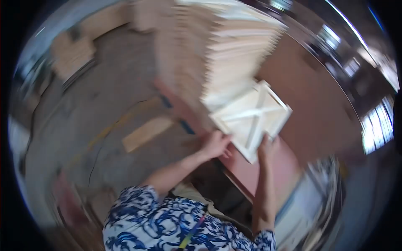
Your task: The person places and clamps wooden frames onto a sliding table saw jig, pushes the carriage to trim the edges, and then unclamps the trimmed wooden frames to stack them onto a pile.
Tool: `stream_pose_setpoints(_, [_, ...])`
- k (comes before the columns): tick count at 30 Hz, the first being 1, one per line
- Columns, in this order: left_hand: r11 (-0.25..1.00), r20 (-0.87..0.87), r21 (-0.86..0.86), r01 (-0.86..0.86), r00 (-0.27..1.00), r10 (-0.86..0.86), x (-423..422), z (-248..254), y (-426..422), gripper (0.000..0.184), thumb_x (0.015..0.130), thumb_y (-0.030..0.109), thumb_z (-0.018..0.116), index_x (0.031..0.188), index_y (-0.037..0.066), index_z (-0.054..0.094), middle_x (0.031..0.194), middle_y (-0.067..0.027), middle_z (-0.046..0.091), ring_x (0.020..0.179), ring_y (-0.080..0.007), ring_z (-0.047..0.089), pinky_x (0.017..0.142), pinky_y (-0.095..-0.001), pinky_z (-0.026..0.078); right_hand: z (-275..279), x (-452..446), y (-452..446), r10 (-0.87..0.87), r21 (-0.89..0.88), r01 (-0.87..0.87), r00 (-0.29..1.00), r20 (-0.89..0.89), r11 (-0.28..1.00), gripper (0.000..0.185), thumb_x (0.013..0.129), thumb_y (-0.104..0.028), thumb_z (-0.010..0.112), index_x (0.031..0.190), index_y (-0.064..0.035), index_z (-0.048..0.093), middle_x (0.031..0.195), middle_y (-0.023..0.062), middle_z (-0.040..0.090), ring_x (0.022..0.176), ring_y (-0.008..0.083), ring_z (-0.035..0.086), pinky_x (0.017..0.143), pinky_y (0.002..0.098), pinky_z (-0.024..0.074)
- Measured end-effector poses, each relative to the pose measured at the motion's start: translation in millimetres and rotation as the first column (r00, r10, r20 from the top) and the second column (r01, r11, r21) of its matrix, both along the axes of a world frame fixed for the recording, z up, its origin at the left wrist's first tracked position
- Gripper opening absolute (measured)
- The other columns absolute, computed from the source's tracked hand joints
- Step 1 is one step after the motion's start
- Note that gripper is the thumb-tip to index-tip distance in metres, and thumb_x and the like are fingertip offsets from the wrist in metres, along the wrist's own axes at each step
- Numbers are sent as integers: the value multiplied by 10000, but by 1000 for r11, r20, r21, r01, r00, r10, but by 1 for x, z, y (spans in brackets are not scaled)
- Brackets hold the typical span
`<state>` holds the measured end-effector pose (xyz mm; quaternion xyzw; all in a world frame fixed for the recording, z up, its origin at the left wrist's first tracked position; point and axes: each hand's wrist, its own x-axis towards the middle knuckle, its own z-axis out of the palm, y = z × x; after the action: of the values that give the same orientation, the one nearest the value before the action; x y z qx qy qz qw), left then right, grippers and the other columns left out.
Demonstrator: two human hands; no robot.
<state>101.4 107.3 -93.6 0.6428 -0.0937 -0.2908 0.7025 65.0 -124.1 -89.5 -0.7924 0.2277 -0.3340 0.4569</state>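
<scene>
A pale square wooden panel (pixel 270 113) with a raised frame and crossed slats is tilted over the reddish table (pixel 287 161). At its lower left edge, my left hand (pixel 216 144) is closed, with the thumb near the rim and the other fingers curled below. My right hand (pixel 266 146) grips the lower right edge; some of its fingers are hidden behind the panel. Just beyond stands a tall stack of similar pale wooden panels (pixel 236 54), blurred by motion. The held panel's far corner overlaps the foot of the stack.
On the grey floor to the left lies a flat wooden board (pixel 147 133). Cartons or wooden blocks (pixel 72 56) stand at the far left. A brown surface (pixel 320 98) extends at the right, and a blurred pile of strips (pixel 320 196) is at the lower right.
</scene>
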Motion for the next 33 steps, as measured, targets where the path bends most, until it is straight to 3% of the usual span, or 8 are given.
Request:
stream_pose_setpoints(5, [957, -6, 289, -36, 999, 40, 56, 30, 31, 508, 1080, 387, 502, 1142, -103, 618, 771, -160, 707, 580, -221, 719, 493, -335, 605, -32, 72, 6, 270, 253, -273, 962, 45, 928, 303, 966, -74, 567, 1210, 102, 607, 1064, 168, 697, 974, 250, 661, 861, 409, 525])
stream_pose_setpoints(14, [888, 79, 459, -22, 997, -16, 92, 25, 39, 633, 1055, 496, 500, 889, -72, 724, 662, -155, 711, 570, -229, 727, 543, -357, 614, -44, 83, -8, 291, -24, -294, 953, -88, 956, 543, 1062, -339, 537, 1404, 81, 514, 1320, 228, 639, 1199, 327, 620, 1048, 417, 455])
stream_pose_setpoints(16, [753, 272, 657, -46, 946, -179, 88, 30, 41, 633, 1049, 495, 519, 790, -47, 717, 651, -163, 703, 600, -231, 734, 585, -377, 605, -65, 40, -32, 278, -45, -288, 947, -163, 956, 522, 1074, -332, 518, 1432, 48, 516, 1365, 249, 618, 1247, 351, 607, 1073, 430, 449])
stream_pose_setpoints(17, [735, 636, 603, -310, 743, -208, 79, 12, 38, 583, 1043, 466, 553, 761, -22, 703, 671, -178, 701, 628, -236, 737, 618, -391, 595, -75, 3, -38, 237, -59, -259, 939, -249, 964, 479, 1076, -289, 514, 1438, 25, 525, 1392, 269, 600, 1269, 367, 603, 1070, 445, 459])
stream_pose_setpoints(19, [857, 721, 473, -202, 648, -245, 38, 51, 18, 463, 1035, 362, 615, 789, -22, 694, 667, -140, 700, 645, -188, 723, 633, -348, 593, -18, -76, -7, 195, 162, -145, 915, -353, 976, 449, 1068, -299, 530, 1401, -1, 574, 1322, 247, 654, 1257, 351, 621, 1058, 433, 470])
stream_pose_setpoints(21, [860, 281, 339, 382, 831, -480, -16, 67, -26, 294, 1023, 243, 653, 907, -24, 697, 719, -104, 708, 683, -146, 703, 651, -298, 582, -30, -159, 2, 105, 169, -25, 870, -482, 985, 412, 1052, -299, 558, 1326, -2, 635, 1223, 246, 695, 1201, 358, 654, 1030, 419, 489])
stream_pose_setpoints(25, [382, 59, 70, 921, 378, -924, -117, 51, -131, 183, 1027, 153, 639, 1031, -27, 671, 811, -85, 712, 719, -127, 683, 667, -267, 574, -72, -350, 63, -296, 187, 442, 805, -514, 877, 402, 1012, -326, 619, 1248, -6, 680, 1136, 226, 720, 1069, 346, 699, 940, 403, 531])
stream_pose_setpoints(33, [-26, 693, 133, 991, -112, -712, -440, 146, -276, 206, 1033, 165, 635, 1017, -37, 672, 815, -65, 711, 733, -101, 664, 665, -245, 540, -44, -630, 299, -688, 191, 952, 305, -658, 239, 376, 979, -272, 690, 1191, 39, 685, 1013, 176, 747, 881, 240, 715, 812, 331, 563])
